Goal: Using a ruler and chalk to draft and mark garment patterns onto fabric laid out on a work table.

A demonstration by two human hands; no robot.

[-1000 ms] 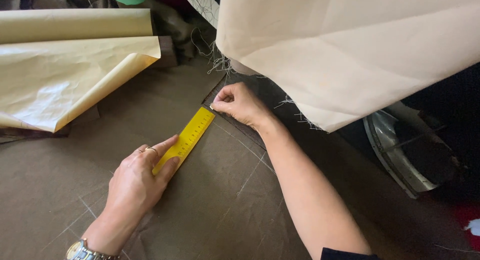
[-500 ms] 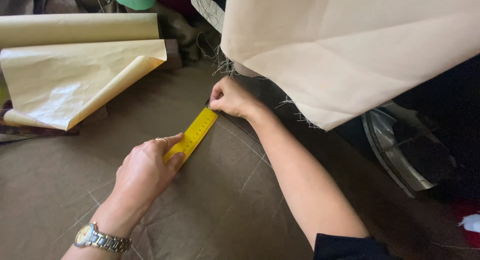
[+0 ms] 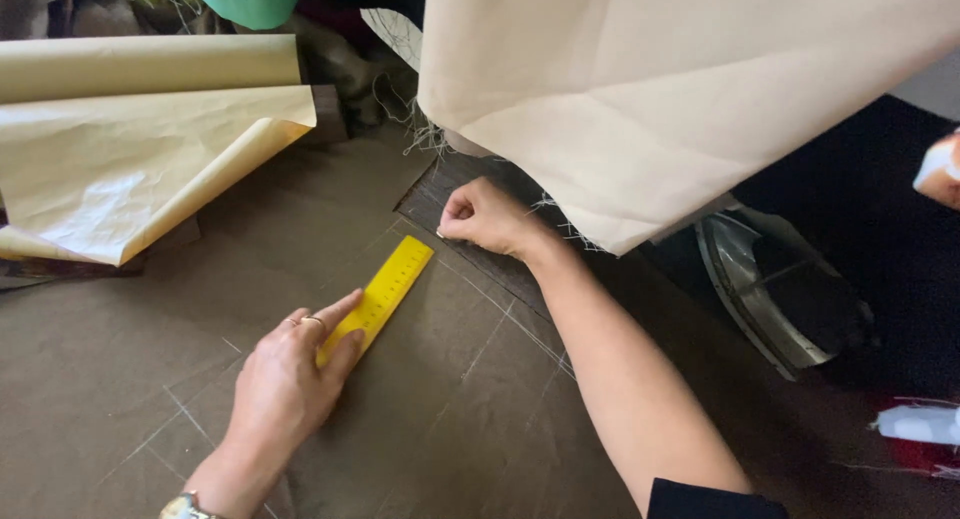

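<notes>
- Yellow ruler is being pinned flat on brown fabric by the spread left hand.
- Something small is being pinched in the right hand at the ruler's far end.
- Any ruler slip would likely be skewing the line.

Left hand is sliding back down the yellow ruler; right hand is lifting off its tip.
</notes>
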